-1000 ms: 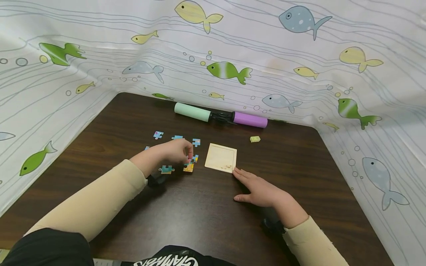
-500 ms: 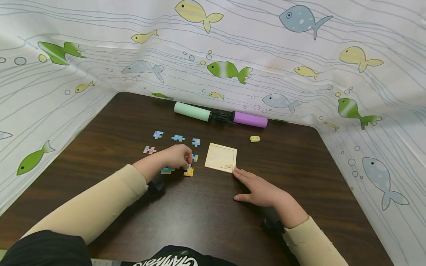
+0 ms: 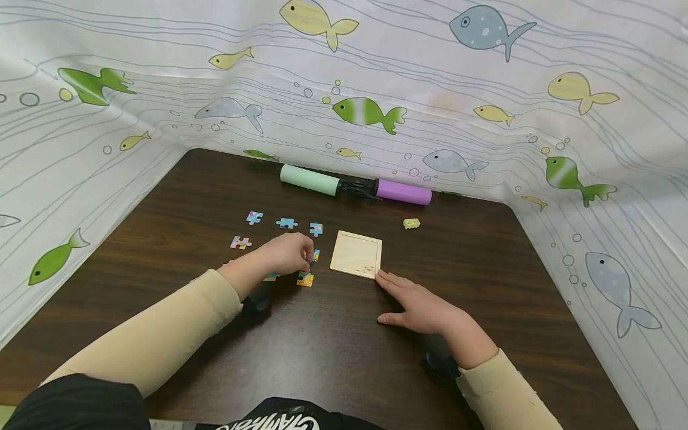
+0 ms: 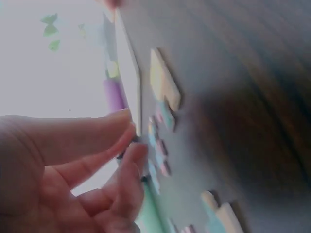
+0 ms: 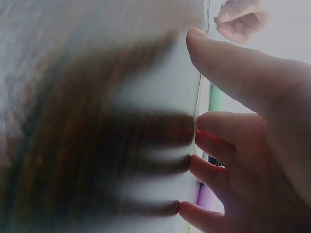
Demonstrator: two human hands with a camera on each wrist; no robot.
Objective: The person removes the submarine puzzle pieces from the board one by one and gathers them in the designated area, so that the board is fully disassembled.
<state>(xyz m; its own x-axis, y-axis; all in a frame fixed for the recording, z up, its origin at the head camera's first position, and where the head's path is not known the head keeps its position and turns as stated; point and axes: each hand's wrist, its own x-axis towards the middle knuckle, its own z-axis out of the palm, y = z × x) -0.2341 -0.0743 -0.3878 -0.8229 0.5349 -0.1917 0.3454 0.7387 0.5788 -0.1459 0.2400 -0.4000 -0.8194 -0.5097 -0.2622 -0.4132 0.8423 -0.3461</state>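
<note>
My left hand (image 3: pixel 287 254) is over the jigsaw pieces at left centre, fingers curled and thumb close against the index finger. In the left wrist view no piece shows between those fingertips. Just below them lies an orange-yellow jigsaw piece (image 3: pixel 305 279), also seen in the left wrist view (image 4: pixel 164 80) with a small teal-and-pink piece (image 4: pixel 165 115) at its end. A teal jigsaw piece (image 3: pixel 272 277) is partly hidden under the hand. My right hand (image 3: pixel 416 304) lies with fingers extended, its fingertips at the near right corner of a square wooden puzzle tray (image 3: pixel 355 254).
Several blue and pink jigsaw pieces lie farther left, among them a pink piece (image 3: pixel 240 242) and a blue piece (image 3: pixel 287 223). A yellow toy brick (image 3: pixel 411 223) sits at right. Green (image 3: pixel 309 180) and purple (image 3: pixel 404 192) tubes lie at the back, before a fish-print curtain (image 3: pixel 430 89).
My left hand has shifted slightly toward me, uncovering the pink and blue pieces behind it. The pink bit seen at its fingertips earlier no longer shows there. My right hand has stayed put.
</note>
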